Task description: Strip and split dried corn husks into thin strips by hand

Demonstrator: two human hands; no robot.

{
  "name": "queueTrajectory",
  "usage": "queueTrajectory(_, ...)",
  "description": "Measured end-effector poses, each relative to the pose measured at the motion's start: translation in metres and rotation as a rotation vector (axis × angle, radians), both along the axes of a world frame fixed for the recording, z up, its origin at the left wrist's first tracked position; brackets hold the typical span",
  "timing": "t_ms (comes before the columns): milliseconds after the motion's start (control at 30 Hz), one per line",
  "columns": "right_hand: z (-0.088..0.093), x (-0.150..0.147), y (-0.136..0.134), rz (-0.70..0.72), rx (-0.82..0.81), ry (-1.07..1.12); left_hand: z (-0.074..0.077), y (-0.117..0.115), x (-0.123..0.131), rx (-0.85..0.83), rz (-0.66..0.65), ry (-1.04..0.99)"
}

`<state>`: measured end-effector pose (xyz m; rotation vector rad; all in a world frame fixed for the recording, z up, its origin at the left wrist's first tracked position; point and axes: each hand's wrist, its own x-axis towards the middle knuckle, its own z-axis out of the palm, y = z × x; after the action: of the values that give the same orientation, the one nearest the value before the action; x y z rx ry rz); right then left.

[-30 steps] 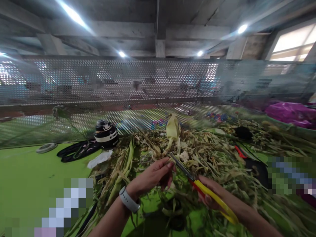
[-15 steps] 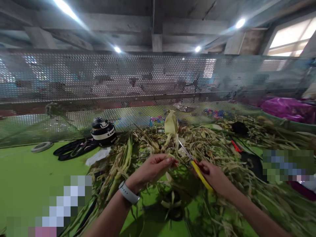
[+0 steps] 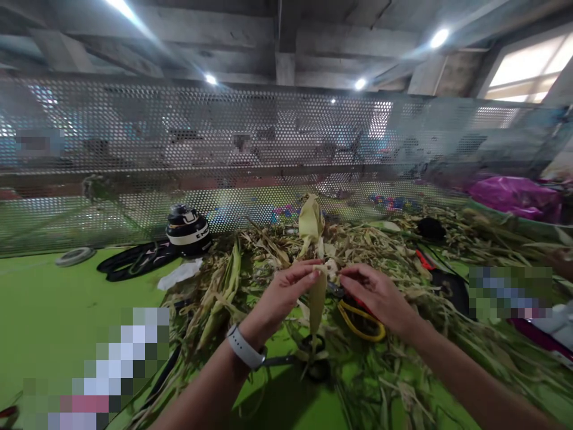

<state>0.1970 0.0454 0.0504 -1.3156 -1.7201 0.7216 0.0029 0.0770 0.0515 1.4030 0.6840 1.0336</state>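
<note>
Husk strip point(image 3: 317, 301) is hanging at the near centre, its top being pinched by our left hand point(image 3: 285, 291). Our right hand point(image 3: 380, 294) is hovering just apart on the right, fingers bunching, and we cannot tell whether it is gripping anything. Yellow-and-red scissors point(image 3: 375, 338) are showing beneath that hand, and dry husks point(image 3: 380, 251) are covering much of the green tabletop point(image 3: 89, 310).

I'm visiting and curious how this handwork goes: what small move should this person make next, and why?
Perhaps bring the bare right hand to the top of the flat, pale-green husk strip: the bare left hand pinches it there, the right one is close beside it, and the metal scissors with yellow-and-red handles lie below, seemingly unheld.
</note>
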Motion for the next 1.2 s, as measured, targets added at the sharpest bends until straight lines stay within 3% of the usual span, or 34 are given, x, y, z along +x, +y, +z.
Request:
queueTrajectory(133, 0.003, -0.012, 0.016, 0.025, 0.189, 0.039, -0.004, 0.001, 0.002, 0.060, 0.012, 0.063)
queueTrajectory(300, -0.006, -0.026, 0.025, 0.052, 0.346, 0.126, -0.008, 0.003, 0.003, -0.031, -0.037, 0.008)
queueTrajectory(467, -0.002, -0.023, 0.022, -0.041, 0.621, 0.027, 0.005, 0.000, -0.005, -0.020, 0.240, 0.070)
queueTrajectory(500, -0.001, -0.022, 0.020, -0.053, 0.688, -0.016, 0.008, -0.002, -0.006, -0.064, 0.217, 0.103)
queueTrajectory(567, 0.000, -0.019, 0.017, -0.028, 0.820, -0.104, 0.011, -0.006, -0.007, -0.236, 0.006, 0.115)
queueTrajectory(600, 0.000, -0.018, 0.015, 0.008, 0.880, -0.146, 0.012, -0.008, -0.006, -0.318, -0.088, 0.069)
queueTrajectory(667, -0.001, -0.016, 0.012, 0.097, 0.956, -0.233, 0.010, -0.011, -0.003, -0.403, -0.154, -0.065)
queueTrajectory(867, -0.005, -0.013, 0.010, 0.174, 0.925, -0.356, 0.006, -0.008, 0.001, -0.389, -0.080, -0.117)
queueTrajectory(1033, -0.002, -0.015, 0.012, 0.203, 0.870, -0.263, 0.004, -0.008, 0.002, -0.403, -0.029, -0.113)
queueTrajectory(1200, -0.007, -0.019, 0.011, 0.142, 0.771, -0.182, 0.001, -0.008, 0.007, -0.325, 0.094, -0.098)
